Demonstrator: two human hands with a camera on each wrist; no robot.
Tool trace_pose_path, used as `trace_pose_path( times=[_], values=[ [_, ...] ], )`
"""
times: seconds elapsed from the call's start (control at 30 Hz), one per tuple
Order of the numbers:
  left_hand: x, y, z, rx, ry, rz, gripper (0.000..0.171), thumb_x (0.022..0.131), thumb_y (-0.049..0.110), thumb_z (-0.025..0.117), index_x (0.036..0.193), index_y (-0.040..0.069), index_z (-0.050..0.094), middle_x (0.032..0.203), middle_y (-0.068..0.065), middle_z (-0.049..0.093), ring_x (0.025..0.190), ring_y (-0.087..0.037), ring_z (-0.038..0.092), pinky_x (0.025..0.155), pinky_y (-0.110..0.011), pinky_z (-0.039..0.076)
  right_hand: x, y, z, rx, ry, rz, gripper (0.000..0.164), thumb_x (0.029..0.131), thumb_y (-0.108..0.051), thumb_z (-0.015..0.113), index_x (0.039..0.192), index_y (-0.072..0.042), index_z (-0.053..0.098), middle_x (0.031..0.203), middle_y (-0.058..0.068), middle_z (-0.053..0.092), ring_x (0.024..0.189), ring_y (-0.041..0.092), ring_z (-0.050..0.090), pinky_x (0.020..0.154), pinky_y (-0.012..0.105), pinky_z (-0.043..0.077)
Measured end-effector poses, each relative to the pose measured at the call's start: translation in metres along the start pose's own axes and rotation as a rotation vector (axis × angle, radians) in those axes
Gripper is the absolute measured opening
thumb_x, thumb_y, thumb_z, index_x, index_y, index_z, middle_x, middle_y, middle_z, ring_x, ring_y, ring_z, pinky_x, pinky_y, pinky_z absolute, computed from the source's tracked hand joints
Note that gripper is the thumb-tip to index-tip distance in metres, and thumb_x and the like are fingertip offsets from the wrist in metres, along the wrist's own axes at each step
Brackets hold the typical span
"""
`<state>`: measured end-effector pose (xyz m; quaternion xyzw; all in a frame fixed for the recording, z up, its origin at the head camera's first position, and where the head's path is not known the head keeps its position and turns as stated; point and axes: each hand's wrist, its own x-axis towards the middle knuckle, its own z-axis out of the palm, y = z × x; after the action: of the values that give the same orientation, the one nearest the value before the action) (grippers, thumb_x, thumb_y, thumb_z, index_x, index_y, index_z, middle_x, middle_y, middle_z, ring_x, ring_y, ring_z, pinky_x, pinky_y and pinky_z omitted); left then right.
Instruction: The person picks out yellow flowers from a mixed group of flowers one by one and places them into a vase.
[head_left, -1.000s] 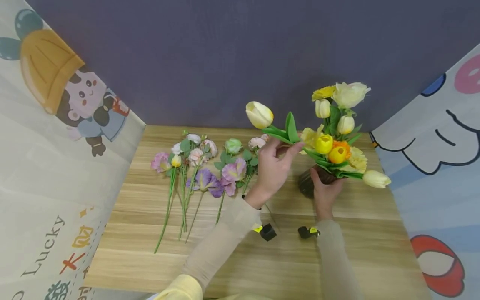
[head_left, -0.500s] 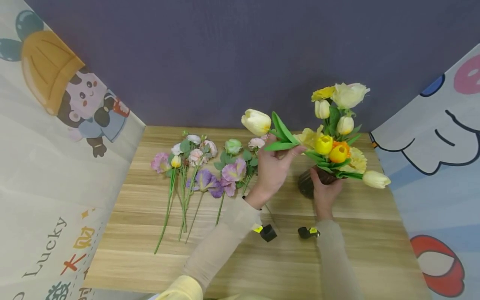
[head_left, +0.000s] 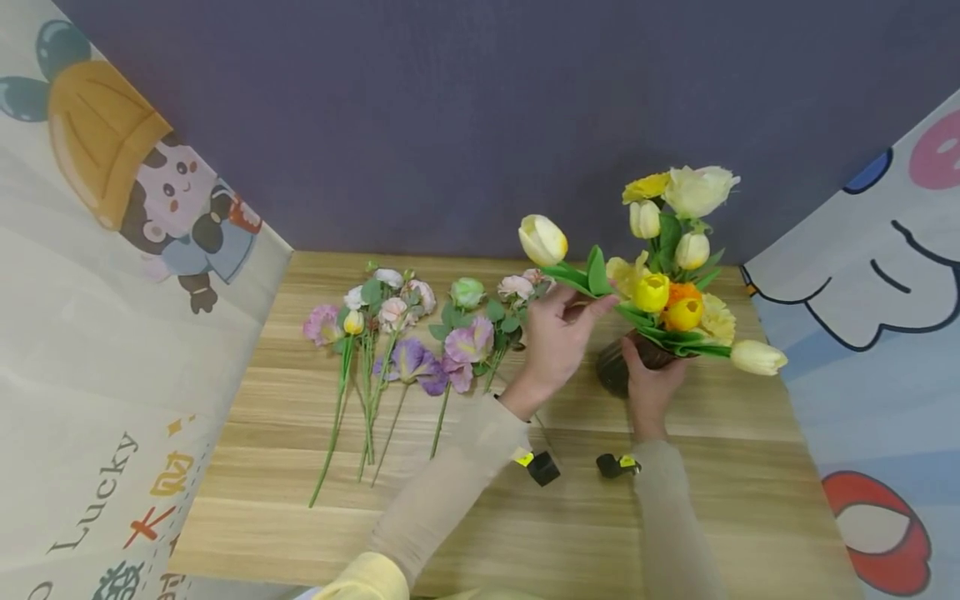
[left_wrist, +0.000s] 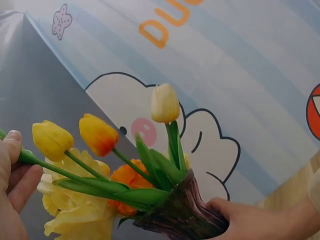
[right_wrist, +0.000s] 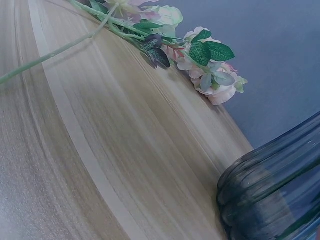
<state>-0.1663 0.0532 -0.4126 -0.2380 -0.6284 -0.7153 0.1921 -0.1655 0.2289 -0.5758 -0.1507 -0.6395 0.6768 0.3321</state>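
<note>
My left hand (head_left: pixel 557 342) pinches the stem of a cream tulip (head_left: pixel 543 240) just below its green leaves, to the left of the bouquet. In the left wrist view the stem runs from these fingers toward the vase, among the other stems. A dark, ribbed, see-through vase (head_left: pixel 613 369) stands tilted on the table, and my right hand (head_left: pixel 652 392) grips it near the rim. Out of it rise a yellow tulip (head_left: pixel 650 292), an orange-yellow tulip (head_left: pixel 683 314), a large cream bloom (head_left: pixel 701 192) and several more flowers. The right wrist view catches only the vase's lower part (right_wrist: pixel 260 200).
Several loose stems lie on the wooden table (head_left: pixel 255 533) left of the vase: pink roses (head_left: pixel 392 313), a purple flower (head_left: pixel 410 360), a green bloom (head_left: pixel 467 292) and a small yellow-white tulip (head_left: pixel 353 322). A dark wall (head_left: pixel 450 125) borders the back; printed sheets flank both sides.
The held tulip first dipped left and turned its leaves, then swung back up and right. My left hand has shifted slightly right. My right hand stays on the vase.
</note>
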Motion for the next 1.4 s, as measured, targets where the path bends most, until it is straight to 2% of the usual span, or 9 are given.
trace_pose_path(
  times=[0.17, 0.33, 0.47, 0.7, 0.83, 0.97, 1.1, 1.27, 1.4],
  values=[
    [-0.002, -0.003, 0.001, 0.023, -0.005, -0.006, 0.020, 0.092, -0.002, 0.074, 0.110, -0.009, 0.072, 0.105, -0.025, 0.075, 0.092, -0.034, 0.076, 0.082, -0.026, 0.063, 0.004, 0.008, -0.004, -0.048, -0.005, 0.031, 0.082, 0.078, -0.008, 0.089, 0.149, -0.015, 0.047, 0.144, 0.002, 0.058, 0.134, 0.014, 0.050, 0.120, 0.025, 0.034],
    [-0.005, -0.006, 0.003, 0.036, -0.013, -0.013, 0.020, 0.092, -0.001, 0.075, 0.110, -0.009, 0.073, 0.105, -0.024, 0.075, 0.094, -0.031, 0.077, 0.084, -0.026, 0.063, 0.004, 0.009, -0.006, -0.067, -0.012, 0.022, 0.083, 0.078, -0.011, 0.090, 0.149, -0.017, 0.047, 0.144, 0.001, 0.057, 0.135, 0.014, 0.050, 0.120, 0.026, 0.033],
    [-0.006, -0.007, 0.002, -0.016, -0.005, -0.052, 0.021, 0.095, -0.001, 0.071, 0.114, -0.010, 0.070, 0.107, -0.026, 0.074, 0.094, -0.036, 0.075, 0.084, -0.029, 0.063, 0.003, 0.009, -0.006, -0.085, -0.005, 0.043, 0.083, 0.077, -0.012, 0.091, 0.149, -0.015, 0.048, 0.143, 0.002, 0.058, 0.133, 0.013, 0.051, 0.119, 0.026, 0.034],
    [-0.007, -0.008, -0.005, -0.150, 0.000, -0.195, 0.028, 0.099, -0.001, 0.065, 0.125, -0.011, 0.064, 0.116, -0.029, 0.070, 0.103, -0.038, 0.071, 0.091, -0.036, 0.062, 0.002, 0.010, -0.007, -0.100, 0.002, 0.077, 0.084, 0.077, -0.017, 0.092, 0.148, -0.015, 0.046, 0.144, 0.002, 0.055, 0.133, 0.013, 0.049, 0.118, 0.025, 0.034],
    [-0.007, -0.010, -0.009, -0.213, -0.013, -0.247, 0.029, 0.101, -0.002, 0.061, 0.128, -0.013, 0.061, 0.118, -0.033, 0.068, 0.107, -0.043, 0.069, 0.095, -0.046, 0.060, 0.002, 0.009, -0.006, -0.091, 0.002, 0.056, 0.084, 0.077, -0.016, 0.092, 0.148, -0.014, 0.047, 0.143, 0.002, 0.055, 0.132, 0.013, 0.050, 0.117, 0.025, 0.035],
    [-0.009, -0.016, -0.011, -0.262, 0.003, -0.271, 0.028, 0.102, -0.004, 0.058, 0.127, -0.017, 0.060, 0.121, -0.036, 0.065, 0.108, -0.049, 0.066, 0.094, -0.052, 0.060, 0.002, 0.010, -0.005, -0.074, 0.001, 0.036, 0.084, 0.076, -0.015, 0.092, 0.147, -0.014, 0.047, 0.142, 0.002, 0.056, 0.131, 0.014, 0.051, 0.115, 0.025, 0.037],
    [-0.010, -0.018, -0.015, -0.270, 0.021, -0.257, 0.026, 0.102, -0.005, 0.058, 0.124, -0.018, 0.061, 0.122, -0.036, 0.064, 0.107, -0.052, 0.065, 0.091, -0.051, 0.061, 0.002, 0.010, -0.005, -0.074, 0.001, 0.035, 0.083, 0.076, -0.014, 0.092, 0.146, -0.013, 0.048, 0.141, 0.001, 0.056, 0.130, 0.013, 0.051, 0.114, 0.024, 0.037],
    [-0.003, -0.010, -0.021, -0.287, 0.059, -0.163, 0.023, 0.101, -0.010, 0.056, 0.119, -0.023, 0.059, 0.116, -0.043, 0.061, 0.103, -0.060, 0.062, 0.089, -0.056, 0.060, 0.002, 0.010, -0.004, -0.081, -0.009, 0.024, 0.081, 0.078, -0.013, 0.091, 0.146, -0.013, 0.048, 0.140, 0.001, 0.057, 0.130, 0.012, 0.051, 0.115, 0.024, 0.036],
    [0.003, -0.003, -0.027, -0.281, 0.068, -0.108, 0.021, 0.099, -0.013, 0.055, 0.117, -0.025, 0.058, 0.111, -0.043, 0.061, 0.101, -0.062, 0.061, 0.087, -0.055, 0.061, -0.002, -0.007, 0.000, -0.067, -0.017, 0.023, 0.078, 0.080, -0.010, 0.089, 0.146, -0.009, 0.047, 0.139, 0.003, 0.057, 0.129, 0.013, 0.051, 0.115, 0.025, 0.037]
  ],
)
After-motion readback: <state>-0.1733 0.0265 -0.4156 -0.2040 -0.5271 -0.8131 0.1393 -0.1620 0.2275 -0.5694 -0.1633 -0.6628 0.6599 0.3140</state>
